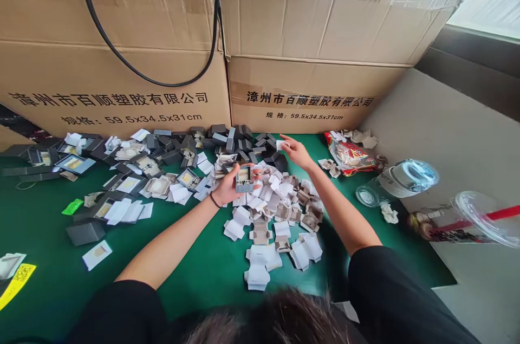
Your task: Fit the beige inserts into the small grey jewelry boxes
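My left hand (228, 187) is wrapped around a small dark grey box (244, 178), whose open side faces up and shows a pale inside. Between the fingertips of my right hand (298, 153) is a small white paper piece (281, 145), raised above the far part of the table. Below both hands spreads a heap of folded white paper inserts (268, 192), some with brownish-grey undersides. Dark grey boxes (239, 141) lie in a jumble just beyond my left hand.
More boxes and inserts cover the green table (190, 257) on the left. Large cardboard cartons (122, 67) wall off the back. At right are a red snack bag (349, 154), a clear plastic bottle (396, 181) and a cup with a red straw (463, 219). A black cable (162, 83) hangs above.
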A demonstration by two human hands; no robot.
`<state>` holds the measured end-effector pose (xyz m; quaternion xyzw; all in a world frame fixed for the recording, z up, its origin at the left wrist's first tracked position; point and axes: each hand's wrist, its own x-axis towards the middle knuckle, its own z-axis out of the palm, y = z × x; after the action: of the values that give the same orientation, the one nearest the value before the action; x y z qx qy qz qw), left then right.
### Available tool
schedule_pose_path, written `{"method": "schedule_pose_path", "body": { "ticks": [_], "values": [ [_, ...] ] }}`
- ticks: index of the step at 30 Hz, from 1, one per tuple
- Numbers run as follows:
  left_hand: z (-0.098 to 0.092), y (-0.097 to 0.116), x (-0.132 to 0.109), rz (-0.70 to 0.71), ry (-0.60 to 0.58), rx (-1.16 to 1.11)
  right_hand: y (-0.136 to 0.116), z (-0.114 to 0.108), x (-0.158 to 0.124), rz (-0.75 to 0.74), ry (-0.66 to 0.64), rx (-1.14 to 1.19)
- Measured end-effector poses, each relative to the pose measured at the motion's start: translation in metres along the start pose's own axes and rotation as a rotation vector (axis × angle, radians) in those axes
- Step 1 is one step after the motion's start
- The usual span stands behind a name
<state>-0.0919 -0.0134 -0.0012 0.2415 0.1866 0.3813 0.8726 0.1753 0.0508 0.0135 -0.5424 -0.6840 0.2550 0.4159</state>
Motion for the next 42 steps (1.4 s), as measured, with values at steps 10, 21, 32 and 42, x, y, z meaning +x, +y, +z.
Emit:
{"method": "schedule_pose_path", "body": {
  "ticks": [10, 21, 32, 42],
  "values": [
    [0.04, 0.01, 0.025, -0.013, 0.032, 0.094, 0.031, -0.019, -0.102, 0.151, 0.174, -0.019],
    [0.019, -0.011, 0.056, 0.007, 0.044, -0.088, 0.053, -0.07, -0.104, 0.172, 0.353, -0.117],
    [0.013, -0.017, 0.057, 0.053, 0.024, 0.043, 0.044, -0.037, -0.112, 0.267, 0.361, -0.041],
    [0.005, -0.02, 0.062, -0.087, -0.1, 0.151, -0.006, -0.028, -0.078, 0.051, 0.27, -0.095]
  ]
}}
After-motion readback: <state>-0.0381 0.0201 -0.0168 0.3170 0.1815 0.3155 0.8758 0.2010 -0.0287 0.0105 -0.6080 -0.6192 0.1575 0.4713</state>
